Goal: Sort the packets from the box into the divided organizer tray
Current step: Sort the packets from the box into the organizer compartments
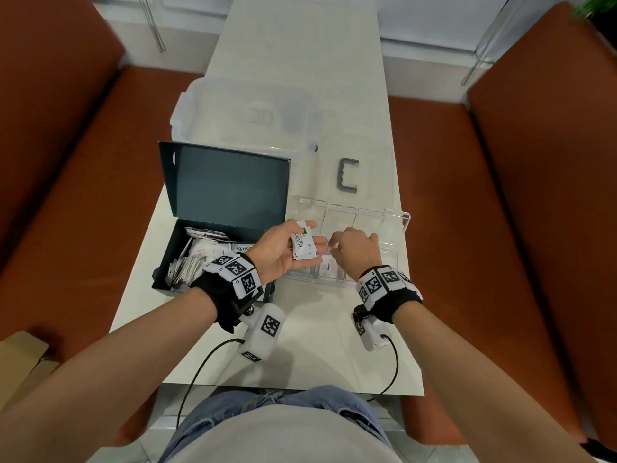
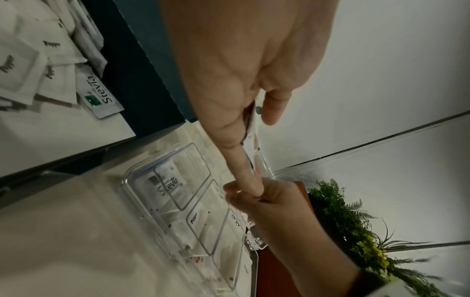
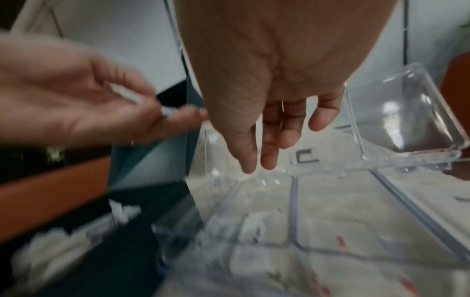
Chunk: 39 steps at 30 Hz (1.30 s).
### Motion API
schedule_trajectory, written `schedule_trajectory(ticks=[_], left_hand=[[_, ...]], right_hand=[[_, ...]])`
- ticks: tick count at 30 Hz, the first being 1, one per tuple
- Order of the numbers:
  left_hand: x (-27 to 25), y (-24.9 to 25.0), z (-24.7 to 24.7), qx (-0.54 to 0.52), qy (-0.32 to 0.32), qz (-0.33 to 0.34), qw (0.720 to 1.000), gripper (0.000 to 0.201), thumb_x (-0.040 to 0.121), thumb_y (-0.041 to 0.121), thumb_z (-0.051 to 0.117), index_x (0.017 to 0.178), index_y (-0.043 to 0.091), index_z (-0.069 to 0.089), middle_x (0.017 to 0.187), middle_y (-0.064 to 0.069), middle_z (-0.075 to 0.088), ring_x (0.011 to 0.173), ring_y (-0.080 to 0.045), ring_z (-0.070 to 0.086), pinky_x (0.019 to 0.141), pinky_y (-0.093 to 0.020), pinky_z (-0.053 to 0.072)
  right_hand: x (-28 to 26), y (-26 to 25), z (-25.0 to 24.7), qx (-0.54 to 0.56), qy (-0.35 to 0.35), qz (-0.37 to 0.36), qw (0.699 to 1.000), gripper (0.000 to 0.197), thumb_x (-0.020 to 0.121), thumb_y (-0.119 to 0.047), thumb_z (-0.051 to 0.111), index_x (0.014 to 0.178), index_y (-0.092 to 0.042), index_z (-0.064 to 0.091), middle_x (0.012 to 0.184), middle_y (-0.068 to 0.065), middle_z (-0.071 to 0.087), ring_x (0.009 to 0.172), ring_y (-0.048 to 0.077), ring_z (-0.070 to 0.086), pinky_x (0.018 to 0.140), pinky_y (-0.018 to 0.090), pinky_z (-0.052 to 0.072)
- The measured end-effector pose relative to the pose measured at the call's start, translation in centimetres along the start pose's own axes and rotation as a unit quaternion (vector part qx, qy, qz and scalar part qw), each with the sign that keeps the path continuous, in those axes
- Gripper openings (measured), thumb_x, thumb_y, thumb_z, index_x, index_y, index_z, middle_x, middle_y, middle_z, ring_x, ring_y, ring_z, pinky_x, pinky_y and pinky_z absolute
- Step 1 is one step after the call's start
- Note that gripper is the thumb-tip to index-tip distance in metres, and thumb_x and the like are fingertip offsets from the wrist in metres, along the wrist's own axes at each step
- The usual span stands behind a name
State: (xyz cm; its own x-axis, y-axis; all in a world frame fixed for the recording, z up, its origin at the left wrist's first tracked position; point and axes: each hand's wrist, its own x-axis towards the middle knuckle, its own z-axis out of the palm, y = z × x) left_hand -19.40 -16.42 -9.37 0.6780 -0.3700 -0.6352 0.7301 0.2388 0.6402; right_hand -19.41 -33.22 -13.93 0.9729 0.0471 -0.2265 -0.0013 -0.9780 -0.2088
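Observation:
My left hand (image 1: 312, 232) lies palm up between the box and the tray, thumb pinching a small stack of white Stevia packets (image 1: 302, 247) against the fingers; the stack's edge (image 2: 251, 128) shows in the left wrist view. My right hand (image 1: 337, 243) hovers just right of it over the clear divided tray (image 1: 390, 259), fingers relaxed (image 3: 267, 160) and holding nothing. The dark box (image 1: 167, 259) stands open at left with several packets (image 1: 197, 255) inside. One tray compartment holds a Stevia packet (image 2: 169, 181), another a Pepper packet (image 2: 197, 218).
The tray's clear lid (image 1: 350, 215) is folded back behind it. The box lid (image 1: 230, 185) stands upright. A grey U-shaped handle (image 1: 349, 175) and a clear plastic bin (image 1: 250, 115) lie farther back. Orange benches (image 1: 500, 228) flank the narrow white table.

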Motion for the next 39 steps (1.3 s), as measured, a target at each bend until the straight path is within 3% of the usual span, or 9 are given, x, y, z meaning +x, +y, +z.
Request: schedule_trajectory(ticks=[4,6,10,13,18,25,29,32,39], left_hand=[[0.1,0.1,0.0,0.001,-0.014,-0.001,1.0,0.04,0.098,-0.004,0.029,0.131,0.005,0.048,0.121,-0.028,0.062,0.112,-0.036,0.063,0.086,-0.045,0.056],[0.3,0.0,0.3,0.014,-0.021,0.007,1.0,0.039,0.097,-0.009,0.035,0.131,0.007,0.048,0.118,-0.026,0.064,0.108,-0.035,0.065,0.084,-0.045,0.057],[0.6,-0.5,0.6,0.04,-0.024,0.039,0.998,0.046,0.091,-0.014,0.051,0.132,0.008,0.049,0.102,-0.014,0.066,0.093,-0.024,0.068,0.075,-0.039,0.061],[0.6,-0.6,0.6,0.054,-0.031,0.043,0.997,0.049,0.086,-0.016,0.058,0.129,0.006,0.053,0.1,-0.011,0.064,0.091,-0.021,0.067,0.076,-0.037,0.06],[0.1,-0.5,0.4,0.061,-0.024,0.027,0.997,0.041,0.086,-0.019,0.052,0.123,0.0,0.055,0.115,-0.02,0.064,0.106,-0.03,0.064,0.082,-0.037,0.058],[0.0,0.0,-0.3,0.023,-0.013,-0.007,1.0,0.038,0.099,0.028,0.049,0.125,0.0,0.055,0.12,-0.021,0.064,0.115,-0.032,0.062,0.089,-0.043,0.056],[0.1,0.1,-0.3,0.056,-0.042,0.012,0.997,0.018,0.096,-0.001,0.051,0.111,-0.002,0.061,0.111,-0.021,0.068,0.105,-0.027,0.068,0.08,-0.036,0.059],[0.1,0.1,-0.5,0.066,-0.043,0.023,0.997,0.024,0.093,-0.014,0.044,0.106,-0.002,0.06,0.103,-0.018,0.07,0.098,-0.023,0.07,0.077,-0.034,0.06],[0.5,0.4,-1.4,0.14,0.02,0.033,0.989,0.02,0.096,0.007,0.055,0.115,0.006,0.063,0.113,-0.013,0.067,0.106,-0.021,0.065,0.09,-0.035,0.055]], right_hand=[[-0.2,-0.1,-2.5,0.193,0.055,0.01,0.98,0.021,0.094,-0.019,0.053,0.108,-0.017,0.069,0.099,0.005,0.068,0.092,0.021,0.061,0.089,0.036,0.046],[-0.4,-0.5,-3.5,0.262,0.067,-0.001,0.963,0.022,0.094,-0.02,0.055,0.111,-0.018,0.068,0.098,0.003,0.069,0.086,0.014,0.059,0.081,0.024,0.044],[-0.6,-1.2,-4.6,0.307,0.016,-0.033,0.951,0.026,0.091,-0.026,0.06,0.116,-0.023,0.067,0.094,0.0,0.07,0.085,0.01,0.06,0.077,0.015,0.042],[-0.4,-1.0,-4.8,0.329,0.012,-0.026,0.944,0.014,0.086,-0.02,0.068,0.099,-0.019,0.072,0.085,0.002,0.069,0.077,0.012,0.06,0.065,0.005,0.041],[-0.3,-0.4,-4.9,0.392,0.023,-0.001,0.92,0.011,0.083,-0.016,0.073,0.094,-0.017,0.073,0.079,0.004,0.067,0.066,0.015,0.059,0.066,0.021,0.049],[0.0,-1.1,-4.9,0.423,0.0,-0.025,0.906,0.009,0.083,-0.012,0.073,0.091,-0.016,0.073,0.076,0.004,0.07,0.059,0.014,0.058,0.062,0.023,0.053],[0.1,-1.9,-4.9,0.391,-0.005,-0.046,0.919,0.009,0.081,-0.016,0.075,0.089,-0.02,0.074,0.072,0.001,0.069,0.061,0.012,0.062,0.067,0.02,0.053],[0.6,-2.2,-5.0,0.373,-0.031,-0.043,0.926,0.012,0.083,-0.02,0.073,0.094,-0.019,0.074,0.074,-0.004,0.067,0.067,0.008,0.06,0.069,0.014,0.048],[1.9,-2.5,-4.9,0.375,-0.053,-0.04,0.925,0.005,0.084,-0.015,0.071,0.085,-0.01,0.072,0.071,-0.002,0.066,0.058,-0.001,0.055,0.067,0.014,0.045]])
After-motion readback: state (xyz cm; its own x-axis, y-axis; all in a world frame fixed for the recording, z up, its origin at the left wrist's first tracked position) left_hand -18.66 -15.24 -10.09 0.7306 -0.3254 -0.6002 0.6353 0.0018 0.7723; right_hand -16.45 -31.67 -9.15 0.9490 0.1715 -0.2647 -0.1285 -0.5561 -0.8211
